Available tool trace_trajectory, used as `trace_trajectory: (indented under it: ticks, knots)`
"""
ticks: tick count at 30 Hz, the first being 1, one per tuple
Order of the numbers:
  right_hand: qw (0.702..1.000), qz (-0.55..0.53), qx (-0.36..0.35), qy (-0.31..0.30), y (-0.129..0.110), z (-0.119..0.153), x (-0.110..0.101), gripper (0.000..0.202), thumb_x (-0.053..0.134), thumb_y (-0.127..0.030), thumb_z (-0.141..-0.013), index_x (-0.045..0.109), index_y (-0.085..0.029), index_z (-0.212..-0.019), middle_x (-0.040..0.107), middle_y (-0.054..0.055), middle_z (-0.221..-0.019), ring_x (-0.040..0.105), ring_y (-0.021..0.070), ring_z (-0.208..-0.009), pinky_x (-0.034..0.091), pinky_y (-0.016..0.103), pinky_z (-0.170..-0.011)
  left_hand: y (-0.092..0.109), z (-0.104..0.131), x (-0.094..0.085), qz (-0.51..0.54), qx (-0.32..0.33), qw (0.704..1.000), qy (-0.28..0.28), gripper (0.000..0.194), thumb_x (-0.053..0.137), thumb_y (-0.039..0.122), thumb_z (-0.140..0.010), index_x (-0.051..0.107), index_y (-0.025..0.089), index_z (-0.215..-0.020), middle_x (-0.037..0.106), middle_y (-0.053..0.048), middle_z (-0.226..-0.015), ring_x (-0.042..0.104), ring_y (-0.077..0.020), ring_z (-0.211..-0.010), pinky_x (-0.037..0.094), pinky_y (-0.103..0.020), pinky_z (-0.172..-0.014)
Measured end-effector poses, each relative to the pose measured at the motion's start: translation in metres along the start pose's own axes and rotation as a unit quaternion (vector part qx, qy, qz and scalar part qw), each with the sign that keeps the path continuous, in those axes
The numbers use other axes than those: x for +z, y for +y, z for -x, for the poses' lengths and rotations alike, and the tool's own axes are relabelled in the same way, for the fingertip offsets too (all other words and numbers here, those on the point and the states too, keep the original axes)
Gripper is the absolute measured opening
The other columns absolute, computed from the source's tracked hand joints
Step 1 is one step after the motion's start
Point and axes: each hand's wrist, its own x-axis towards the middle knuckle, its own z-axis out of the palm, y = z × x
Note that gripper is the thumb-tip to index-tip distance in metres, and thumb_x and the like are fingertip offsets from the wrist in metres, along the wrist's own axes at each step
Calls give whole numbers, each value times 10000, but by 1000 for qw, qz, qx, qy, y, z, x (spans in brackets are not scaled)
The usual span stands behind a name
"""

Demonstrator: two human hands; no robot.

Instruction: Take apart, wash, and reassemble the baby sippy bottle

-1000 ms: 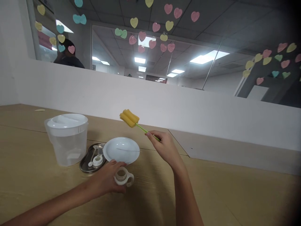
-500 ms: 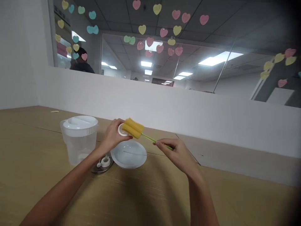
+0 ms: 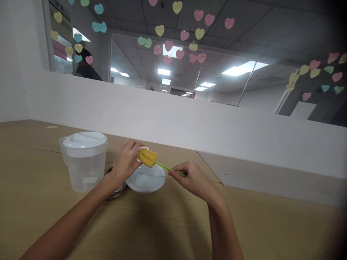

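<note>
A bottle brush (image 3: 148, 157) with a yellow sponge head and thin green handle is pinched by my right hand (image 3: 189, 177) at the handle's end. My left hand (image 3: 127, 159) is wrapped round a white round-mouthed container (image 3: 138, 154), mostly hidden behind the fingers and sponge. The sponge's tip is at the container's mouth, and seems to be partly inside it. Below the brush stands a white bowl (image 3: 146, 182) with a thin straight line across it. Left of the bowl, a metal dish (image 3: 117, 194) is partly covered by my left forearm.
A clear plastic pitcher (image 3: 86, 162) with a white lid stands at the left. A small pale piece (image 3: 51, 126) lies farther back on the brown tabletop (image 3: 130, 231). Behind rises a white wall (image 3: 162, 119) under a window with heart-shaped notes.
The sponge head has moved left and down to the container's mouth, with my right hand following. My left hand has turned the container's mouth toward the brush. The view has shifted slightly right.
</note>
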Motion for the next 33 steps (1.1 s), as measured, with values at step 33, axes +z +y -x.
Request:
trace_trajectory:
  ticks: [33]
  knots:
    - [933, -63, 48, 351, 8, 1, -17, 357, 580, -502, -737, 622, -164, -629, 499, -30, -420, 433, 94, -387, 339, 217, -458, -35, -1, 23, -103, 57, 987, -107, 296, 534, 104, -752, 555, 193, -1034, 546, -73, -982, 549, -220, -873, 416, -331, -766]
